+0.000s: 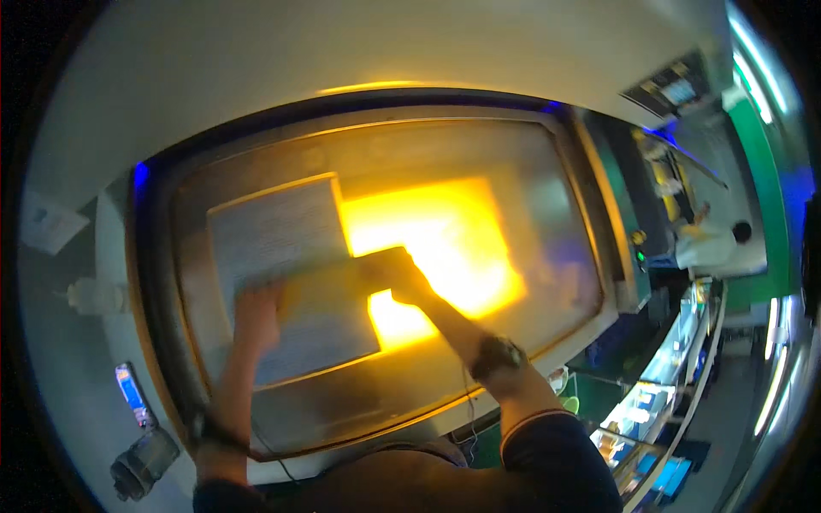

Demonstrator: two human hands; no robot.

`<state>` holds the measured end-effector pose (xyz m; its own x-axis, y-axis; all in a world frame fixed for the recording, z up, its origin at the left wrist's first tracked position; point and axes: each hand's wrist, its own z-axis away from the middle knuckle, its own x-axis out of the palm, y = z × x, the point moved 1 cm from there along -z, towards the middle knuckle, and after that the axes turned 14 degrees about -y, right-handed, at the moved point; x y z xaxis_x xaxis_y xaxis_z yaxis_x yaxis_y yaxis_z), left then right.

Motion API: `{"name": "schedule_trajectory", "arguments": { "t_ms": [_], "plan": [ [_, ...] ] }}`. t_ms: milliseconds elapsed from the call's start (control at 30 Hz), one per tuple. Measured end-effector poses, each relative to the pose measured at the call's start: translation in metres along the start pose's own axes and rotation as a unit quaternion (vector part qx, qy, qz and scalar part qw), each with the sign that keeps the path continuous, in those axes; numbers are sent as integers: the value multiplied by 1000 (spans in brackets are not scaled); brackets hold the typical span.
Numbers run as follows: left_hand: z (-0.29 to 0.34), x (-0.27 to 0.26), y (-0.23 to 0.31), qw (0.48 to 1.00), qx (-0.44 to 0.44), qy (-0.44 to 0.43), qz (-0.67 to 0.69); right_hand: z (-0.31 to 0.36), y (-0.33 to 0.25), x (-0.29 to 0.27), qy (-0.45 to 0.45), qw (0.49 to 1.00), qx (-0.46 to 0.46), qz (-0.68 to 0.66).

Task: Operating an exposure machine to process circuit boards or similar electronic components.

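Observation:
A framed glass bed (445, 150) glows bright yellow right of its middle. On its left part lies a large grey rectangular sheet or plate (274, 227) with faint lines across it. Above both, my two hands hold a thin yellowish-green flat panel (327, 286), smeared by motion. My left hand (258, 312) is closed at its left end, over the grey sheet. At the right end, my right hand (398, 272) grips it, dark against the glow. Blur hides the separate fingers and the panel's exact edges.
A phone (132, 395), a grey bundled object (144, 462) and a white bottle-like item (94, 295) sit left of the bed. A control panel (676, 84) is at the upper right. Beyond a dark side unit (623, 197), a person in white (710, 248) stands near lit benches (641, 406).

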<state>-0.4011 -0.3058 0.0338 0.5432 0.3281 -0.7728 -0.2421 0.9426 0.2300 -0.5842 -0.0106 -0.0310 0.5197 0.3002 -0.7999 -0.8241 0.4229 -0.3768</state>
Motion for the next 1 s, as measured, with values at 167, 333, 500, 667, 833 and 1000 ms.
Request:
{"name": "schedule_trajectory", "arguments": {
  "t_ms": [167,333,500,667,833,1000],
  "plan": [
    [201,121,88,982,62,-168,-55,200,-141,96,-73,997,-22,-1],
    [205,167,70,994,95,-53,8,224,-151,93,-42,998,-34,21],
    [207,154,170,975,-45,-197,93,314,-99,97,174,980,-69,-71],
    [159,209,275,995,-38,-30,86,471,48,136,357,919,55,-158],
    [138,223,314,997,-3,-9,77,610,145,96,406,829,287,-255],
    [134,185,369,991,-64,-89,73,659,309,64,439,765,437,-174]
  ]
}}
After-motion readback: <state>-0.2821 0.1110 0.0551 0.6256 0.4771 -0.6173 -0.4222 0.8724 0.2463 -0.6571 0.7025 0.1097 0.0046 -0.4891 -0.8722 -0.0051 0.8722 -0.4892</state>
